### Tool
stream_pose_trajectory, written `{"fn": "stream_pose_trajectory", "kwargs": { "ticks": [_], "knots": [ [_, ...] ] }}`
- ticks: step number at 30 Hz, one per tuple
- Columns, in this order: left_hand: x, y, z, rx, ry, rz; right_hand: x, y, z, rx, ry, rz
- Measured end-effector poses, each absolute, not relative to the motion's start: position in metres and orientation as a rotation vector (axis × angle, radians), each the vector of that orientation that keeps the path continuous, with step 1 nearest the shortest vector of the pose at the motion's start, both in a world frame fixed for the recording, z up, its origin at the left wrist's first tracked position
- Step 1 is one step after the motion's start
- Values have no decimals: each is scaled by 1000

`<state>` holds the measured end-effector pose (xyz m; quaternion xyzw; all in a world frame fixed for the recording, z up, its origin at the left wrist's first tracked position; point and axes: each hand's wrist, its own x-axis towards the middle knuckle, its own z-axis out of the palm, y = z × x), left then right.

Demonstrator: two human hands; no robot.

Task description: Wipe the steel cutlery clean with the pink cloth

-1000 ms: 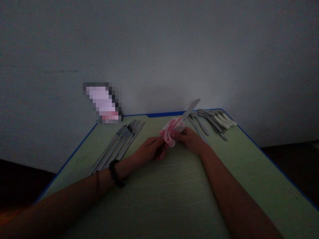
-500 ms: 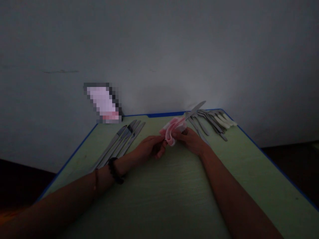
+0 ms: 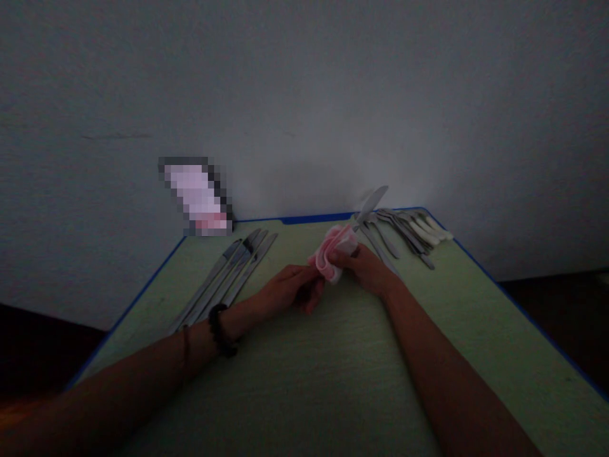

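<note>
On our pale-green, blue-edged table (image 3: 333, 368) lie silver metal knives (image 3: 223, 277); our left hand (image 3: 286, 285) meets a bunched pink-and-white cloth (image 3: 346, 238), its grip hidden; our right hand (image 3: 368, 268) clamps that cloth around a raised silver knife (image 3: 373, 203), left of assorted cutlery (image 3: 404, 231).

No legible text, brand or number; screen of the phone-like device (image 3: 193, 193) pixelated, any lettering unreadable; table knife (image 3: 373, 206) in the pink-and-white cloth (image 3: 333, 244) too dim to tell any stamp; same for the knife row (image 3: 228, 273).
</note>
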<state>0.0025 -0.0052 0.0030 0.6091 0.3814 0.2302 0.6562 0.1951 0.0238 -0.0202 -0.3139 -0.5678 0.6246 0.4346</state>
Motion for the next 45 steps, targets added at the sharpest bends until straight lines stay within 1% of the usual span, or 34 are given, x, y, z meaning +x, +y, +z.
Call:
{"fn": "stream_pose_trajectory", "kwargs": {
  "ticks": [7, 13, 22, 38, 45],
  "knots": [
    [5, -6, 6, 1182, 828, 698, 194, 18, -9, -647, -1476, 1597],
    [2, -5, 4, 1225, 754, 659, 193, 17, -8, -636, -1476, 1618],
    [1, -4, 1, 1297, 797, 587, 196, 22, -16, -743, -1473, 1552],
    [1, -9, 1, 1415, 812, 523, 195, 21, -13, -911, -1507, 1490],
    [1, -9, 3, 1437, 869, 505, 195, 21, -15, -839, -1465, 1521]
  ]
}}
